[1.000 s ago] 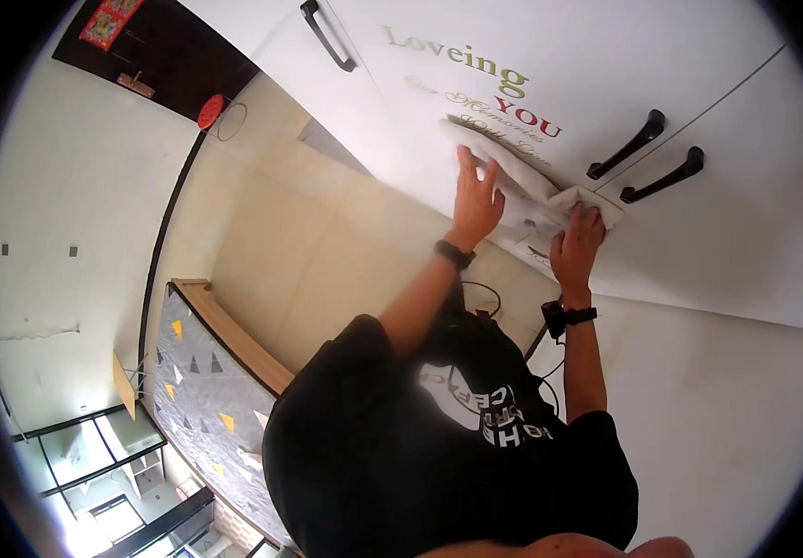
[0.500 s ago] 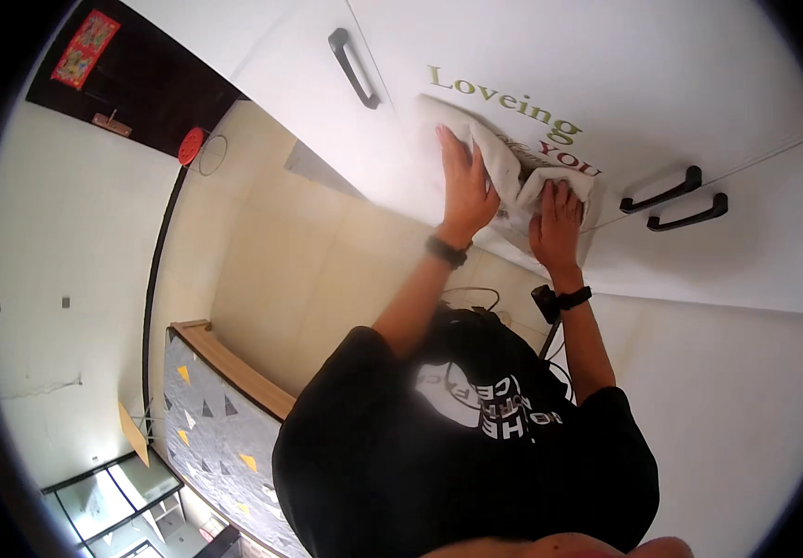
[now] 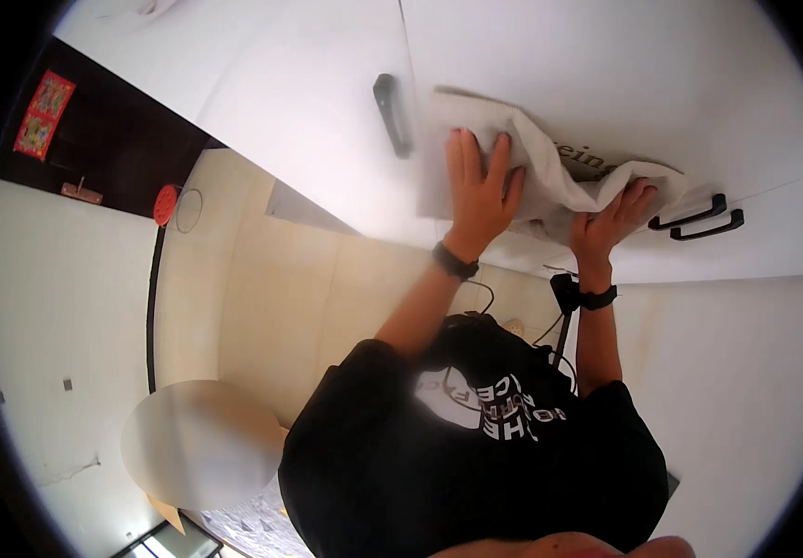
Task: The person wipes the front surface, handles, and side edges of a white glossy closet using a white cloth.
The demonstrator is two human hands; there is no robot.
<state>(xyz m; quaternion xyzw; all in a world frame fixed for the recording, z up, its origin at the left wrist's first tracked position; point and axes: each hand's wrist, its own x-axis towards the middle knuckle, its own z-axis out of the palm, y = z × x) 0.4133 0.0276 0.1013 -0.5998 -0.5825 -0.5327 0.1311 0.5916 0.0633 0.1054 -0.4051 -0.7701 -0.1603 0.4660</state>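
Note:
A light grey-beige cloth [image 3: 541, 158] lies against the white cabinet front [image 3: 290, 102], spread wide on the left and bunched in a fold toward the right. My left hand [image 3: 482, 191] rests on the cloth's left part, fingers stretched and apart. Bent over the cloth's right end are the fingers of my right hand [image 3: 610, 223], closed on it. Behind the cloth's folded upper edge, part of the printed lettering [image 3: 583, 158] on the cabinet shows; the remainder is covered. Both wrists carry black bands.
Two black handles [image 3: 694, 214] sit just right of the cloth, and another handle [image 3: 391, 116] is to its left. A red round stool [image 3: 167, 205] stands by the dark door [image 3: 113, 126]. At lower left is a large pale disc [image 3: 201, 446] I cannot identify.
Both hands appear further right in the picture, and wider apart. The cloth is spread more broadly and hides more lettering. The view has shifted, and the pale disc now shows at lower left.

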